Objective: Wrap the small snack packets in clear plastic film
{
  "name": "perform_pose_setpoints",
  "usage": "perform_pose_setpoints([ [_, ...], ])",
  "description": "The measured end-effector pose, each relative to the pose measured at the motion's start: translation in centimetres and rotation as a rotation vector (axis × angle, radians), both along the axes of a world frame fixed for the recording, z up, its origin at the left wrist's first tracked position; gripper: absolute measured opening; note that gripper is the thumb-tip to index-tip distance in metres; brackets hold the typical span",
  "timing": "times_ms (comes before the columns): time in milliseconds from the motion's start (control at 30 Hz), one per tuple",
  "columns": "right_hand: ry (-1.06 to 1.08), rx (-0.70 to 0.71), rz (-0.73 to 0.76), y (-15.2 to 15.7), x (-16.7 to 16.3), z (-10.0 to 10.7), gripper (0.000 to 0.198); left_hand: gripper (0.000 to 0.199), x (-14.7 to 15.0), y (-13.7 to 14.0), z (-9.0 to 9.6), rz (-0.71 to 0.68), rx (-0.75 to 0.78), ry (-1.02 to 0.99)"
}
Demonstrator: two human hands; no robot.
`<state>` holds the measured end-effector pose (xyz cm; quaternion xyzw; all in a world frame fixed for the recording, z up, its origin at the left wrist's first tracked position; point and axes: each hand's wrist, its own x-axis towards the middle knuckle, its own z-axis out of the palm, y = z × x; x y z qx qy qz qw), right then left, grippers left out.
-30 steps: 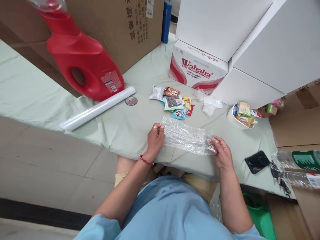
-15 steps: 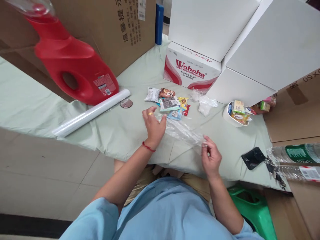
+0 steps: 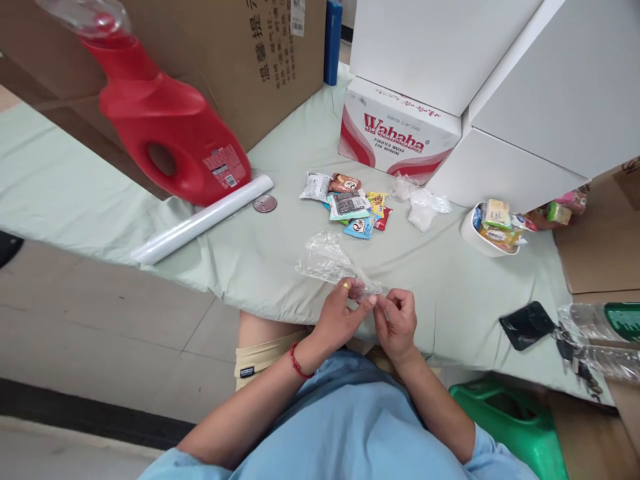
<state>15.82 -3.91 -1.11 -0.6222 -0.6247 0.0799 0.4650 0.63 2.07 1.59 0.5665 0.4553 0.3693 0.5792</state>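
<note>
A clear plastic bag [image 3: 327, 257] lies crumpled on the pale green cloth, and its near end runs up between my two hands. My left hand [image 3: 345, 307] is closed on the bag's edge, thumb and fingers pinching it. Right beside it, my right hand [image 3: 397, 320] pinches the same end, fingertips close to the left thumb. Beyond the bag is a small heap of wrapped snack packets [image 3: 350, 203] in white, brown, blue, yellow and red. More crumpled clear plastic [image 3: 425, 205] rests to the right of the heap.
A white tub [image 3: 470, 230] of wrapped snacks stands at the right. A plastic film roll [image 3: 205, 220], a round disc [image 3: 265, 203] and a red jug [image 3: 185, 147] are at the left. Behind stands a Wahaha box [image 3: 395, 137]. A black pouch [image 3: 527, 325] with keys lies far right.
My left hand has left the spot by the snack heap and come down and right to meet my right hand. The bag, stretched out before, is now bunched nearer me. The view has shifted slightly.
</note>
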Motion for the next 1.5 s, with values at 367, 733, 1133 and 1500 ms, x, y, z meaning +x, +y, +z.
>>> perform_pose_setpoints([
  [367, 0.406, -0.288, 0.137, 2.8, 5.4, 4.1, 0.032, 0.016, 1.3, 0.6, -0.8, -0.120, 0.077, 0.051],
  [733, 0.696, -0.481, 0.151, 6.9, 5.1, 2.5, 0.033, 0.017, -1.0, 1.0, -1.2, -0.006, 0.007, 0.090],
  [1133, 0.285, -0.662, 0.006, 2.7, 13.1, 4.3, 0.048, 0.023, -7.1, -1.0, -2.5, 0.264, -0.173, 0.013],
  [1500, -0.170, -0.745, 0.432, 14.0, 3.4, 3.5, 0.045, 0.022, -6.8, -3.4, -1.7, 0.029, 0.000, -0.001],
])
